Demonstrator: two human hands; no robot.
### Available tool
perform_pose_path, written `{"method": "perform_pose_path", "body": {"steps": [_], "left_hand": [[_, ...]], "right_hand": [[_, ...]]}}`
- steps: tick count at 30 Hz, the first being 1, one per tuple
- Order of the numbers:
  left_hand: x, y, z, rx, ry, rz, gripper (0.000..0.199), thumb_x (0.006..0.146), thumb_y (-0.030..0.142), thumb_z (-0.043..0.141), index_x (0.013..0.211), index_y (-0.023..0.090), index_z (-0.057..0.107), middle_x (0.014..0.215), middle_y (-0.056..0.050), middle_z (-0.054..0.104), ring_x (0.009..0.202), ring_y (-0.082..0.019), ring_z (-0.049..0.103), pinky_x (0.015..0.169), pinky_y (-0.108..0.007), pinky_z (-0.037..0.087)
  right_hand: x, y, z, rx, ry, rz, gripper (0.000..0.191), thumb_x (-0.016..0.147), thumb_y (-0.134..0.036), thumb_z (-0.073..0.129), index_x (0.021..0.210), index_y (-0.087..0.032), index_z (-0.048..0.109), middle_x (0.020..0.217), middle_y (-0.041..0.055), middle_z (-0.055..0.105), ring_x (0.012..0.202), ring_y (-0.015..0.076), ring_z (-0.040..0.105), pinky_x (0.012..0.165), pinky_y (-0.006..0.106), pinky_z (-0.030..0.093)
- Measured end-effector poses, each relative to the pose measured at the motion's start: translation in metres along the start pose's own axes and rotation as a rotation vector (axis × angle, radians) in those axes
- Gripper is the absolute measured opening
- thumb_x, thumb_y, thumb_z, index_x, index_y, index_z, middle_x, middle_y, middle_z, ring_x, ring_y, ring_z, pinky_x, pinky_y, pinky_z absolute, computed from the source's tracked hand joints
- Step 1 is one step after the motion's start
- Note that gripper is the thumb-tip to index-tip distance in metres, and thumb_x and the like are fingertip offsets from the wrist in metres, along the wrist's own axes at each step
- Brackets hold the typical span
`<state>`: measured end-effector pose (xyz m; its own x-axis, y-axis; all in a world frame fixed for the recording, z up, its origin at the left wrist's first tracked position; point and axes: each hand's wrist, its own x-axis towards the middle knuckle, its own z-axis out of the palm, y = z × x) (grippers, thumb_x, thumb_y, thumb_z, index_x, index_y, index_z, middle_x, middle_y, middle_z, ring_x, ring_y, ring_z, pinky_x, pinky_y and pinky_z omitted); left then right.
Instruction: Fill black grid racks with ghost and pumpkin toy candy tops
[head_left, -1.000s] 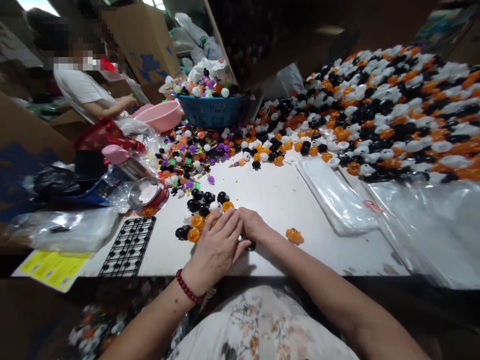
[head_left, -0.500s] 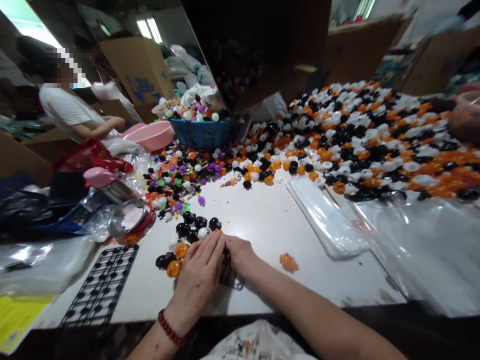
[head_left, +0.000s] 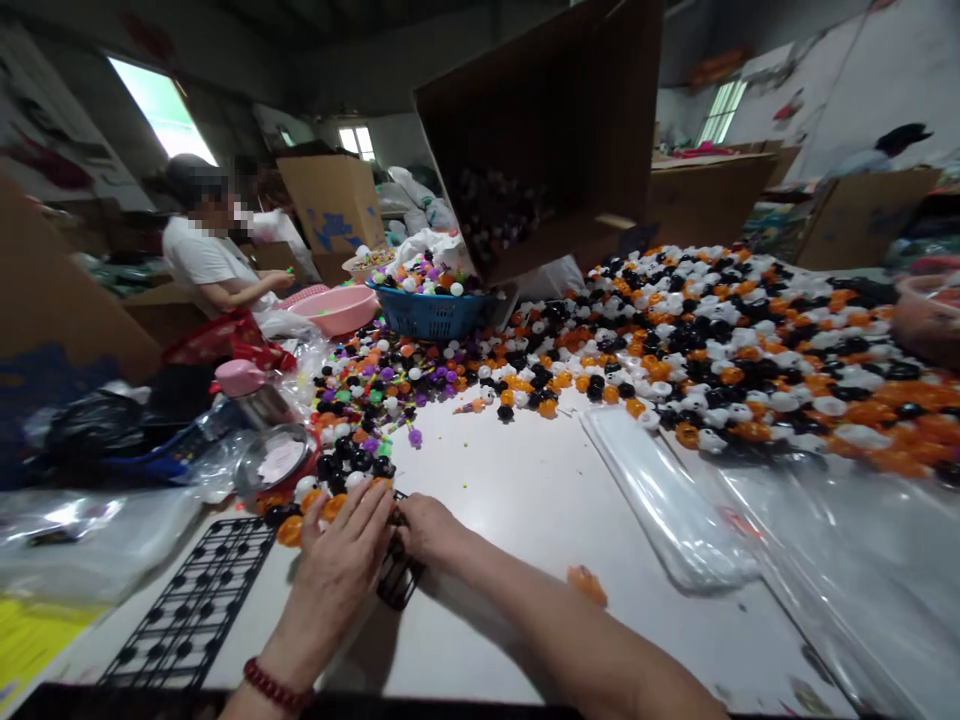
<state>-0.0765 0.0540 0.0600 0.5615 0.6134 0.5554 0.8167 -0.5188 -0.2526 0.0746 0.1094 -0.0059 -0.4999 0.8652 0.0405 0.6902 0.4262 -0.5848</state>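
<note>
My left hand [head_left: 341, 550] lies over a cluster of black, white and orange pieces, its fingers stretched out side by side. Touching it on the right, my right hand [head_left: 431, 530] has its fingers curled round the edge of a black lattice tray [head_left: 399, 580], partly hidden beneath both hands. Orange pumpkin pieces [head_left: 291, 530] show beside the left fingers. A second black lattice tray [head_left: 196, 600] lies flat on the white table [head_left: 517, 520] at the left. One orange piece [head_left: 586, 584] rests on its own near my right forearm.
A large pile of orange, black and white pieces [head_left: 712, 350] covers the back right. Clear plastic bags [head_left: 667, 500] lie at the right. A blue basket [head_left: 431, 312], pink basin [head_left: 341, 310] and pink-lidded flask [head_left: 255, 390] stand back left. A person [head_left: 214, 250] works behind.
The camera view has tilted up and shifted. Both hands have moved left across the table with the tray and the cluster, which now sits close to the round tin.
</note>
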Motion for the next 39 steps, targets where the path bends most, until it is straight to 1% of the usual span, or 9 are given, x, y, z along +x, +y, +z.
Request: {"method": "perform_pose_path", "body": {"steps": [6, 12, 16, 22, 26, 29, 33, 36, 39], "left_hand": [[0.006, 0.045, -0.027, -0.257, 0.119, 0.060, 0.044, 0.088, 0.013, 0.059, 0.131, 0.014, 0.056, 0.131, -0.014, 0.065, 0.132, -0.028, 0.052, 0.114, -0.047, 0.034], [0.005, 0.107, 0.026, -0.651, 0.033, 0.020, 0.022, 0.087, 0.015, 0.051, 0.105, 0.020, 0.063, 0.104, -0.011, 0.071, 0.102, -0.024, 0.066, 0.085, -0.038, 0.058], [0.006, 0.128, 0.057, -0.894, -0.090, -0.122, 0.022, 0.086, 0.016, 0.051, 0.104, 0.023, 0.063, 0.099, -0.010, 0.069, 0.088, -0.023, 0.066, 0.076, -0.038, 0.060], [0.019, 0.135, 0.064, -1.274, -0.305, -0.657, 0.026, 0.091, 0.023, 0.052, 0.116, 0.020, 0.060, 0.107, -0.009, 0.065, 0.091, -0.019, 0.062, 0.083, -0.037, 0.055], [0.028, 0.136, 0.075, -1.553, -0.239, -1.083, 0.062, 0.089, 0.027, 0.060, 0.145, 0.023, 0.035, 0.134, -0.015, 0.055, 0.098, -0.016, 0.062, 0.086, -0.033, 0.053], [0.031, 0.139, 0.081, -1.752, -0.084, -1.096, 0.065, 0.088, 0.027, 0.062, 0.145, 0.027, 0.032, 0.130, -0.011, 0.059, 0.106, -0.017, 0.063, 0.094, -0.034, 0.050], [0.031, 0.144, 0.081, -1.793, 0.076, -1.093, 0.045, 0.087, 0.031, 0.066, 0.126, 0.025, 0.045, 0.126, -0.007, 0.061, 0.112, -0.016, 0.061, 0.100, -0.032, 0.046], [0.027, 0.144, 0.077, -1.832, 0.066, -1.171, 0.036, 0.084, 0.037, 0.071, 0.108, 0.024, 0.048, 0.099, 0.000, 0.066, 0.086, -0.011, 0.064, 0.079, -0.023, 0.051], [0.021, 0.140, 0.073, -1.848, 0.006, -1.250, 0.038, 0.082, 0.046, 0.072, 0.089, 0.023, 0.043, 0.067, 0.007, 0.057, 0.055, -0.007, 0.054, 0.053, -0.018, 0.041]], "right_hand": [[0.044, 0.058, -0.066, -0.294, 0.096, 0.084, 0.032, 0.092, -0.014, 0.051, 0.122, -0.014, 0.062, 0.131, 0.0152, 0.058, 0.122, 0.0229, 0.050, 0.101, 0.032, 0.040], [0.088, 0.132, -0.125, -0.439, 0.184, 0.298, 0.048, 0.093, -0.006, 0.042, 0.141, -0.008, 0.048, 0.155, 0.0257, 0.032, 0.143, 0.0343, 0.026, 0.112, 0.051, 0.024], [0.089, 0.150, -0.133, -0.461, 0.181, 0.343, 0.031, 0.095, -0.014, 0.046, 0.120, -0.008, 0.064, 0.142, 0.0275, 0.046, 0.133, 0.0360, 0.038, 0.105, 0.050, 0.031], [0.064, 0.131, -0.118, -0.340, 0.094, 0.298, 0.020, 0.091, -0.018, 0.057, 0.109, -0.011, 0.062, 0.115, 0.0206, 0.060, 0.113, 0.0327, 0.051, 0.097, 0.044, 0.039], [0.012, 0.094, -0.102, -0.035, 0.110, 0.328, 0.016, 0.097, -0.026, 0.048, 0.108, -0.016, 0.055, 0.098, 0.0101, 0.065, 0.084, 0.0214, 0.059, 0.077, 0.034, 0.046], [-0.037, 0.063, -0.087, 0.294, 0.094, 0.349, 0.015, 0.093, -0.032, 0.050, 0.103, -0.021, 0.053, 0.091, 0.0029, 0.066, 0.077, 0.0176, 0.060, 0.069, 0.030, 0.047], [-0.084, 0.038, -0.074, 0.610, 0.152, 0.335, 0.020, 0.088, -0.036, 0.055, 0.102, -0.022, 0.056, 0.092, 0.0003, 0.066, 0.082, 0.0168, 0.062, 0.073, 0.030, 0.049], [-0.107, 0.034, -0.072, 0.630, 0.233, 0.351, 0.024, 0.088, -0.043, 0.054, 0.096, -0.021, 0.058, 0.086, -0.0007, 0.064, 0.075, 0.0157, 0.058, 0.069, 0.028, 0.047], [-0.127, 0.037, -0.069, 0.610, 0.357, 0.380, 0.024, 0.090, -0.041, 0.052, 0.099, -0.021, 0.061, 0.087, 0.0004, 0.065, 0.074, 0.0154, 0.057, 0.068, 0.028, 0.047]]}}
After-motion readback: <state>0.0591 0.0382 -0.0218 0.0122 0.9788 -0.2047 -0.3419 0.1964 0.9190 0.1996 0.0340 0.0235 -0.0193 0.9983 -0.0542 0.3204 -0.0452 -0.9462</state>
